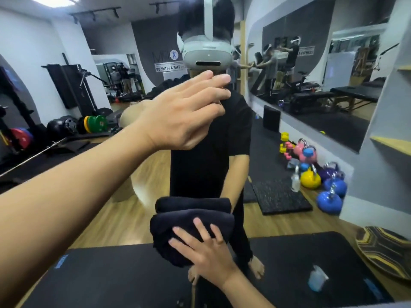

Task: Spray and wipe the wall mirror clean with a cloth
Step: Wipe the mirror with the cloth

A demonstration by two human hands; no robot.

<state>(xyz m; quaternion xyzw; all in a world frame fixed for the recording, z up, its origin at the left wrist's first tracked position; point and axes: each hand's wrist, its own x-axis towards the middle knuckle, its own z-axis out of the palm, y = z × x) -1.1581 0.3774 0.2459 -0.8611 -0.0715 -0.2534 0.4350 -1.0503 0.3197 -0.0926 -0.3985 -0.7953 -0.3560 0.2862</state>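
The wall mirror fills the view and reflects a person in black wearing a white headset. My left hand reaches up at centre, fingers straight and together, flat at the glass over the reflected neck. Lower down, my right hand presses a folded dark cloth against the mirror with spread fingers. The cloth's reflection sits just above it. A clear spray bottle appears blurred at the lower right on a black mat.
Reflected in the glass are a wooden floor, black mats, coloured kettlebells at right with another clear bottle, weight plates and racks at left, and a second long mirror on the right wall.
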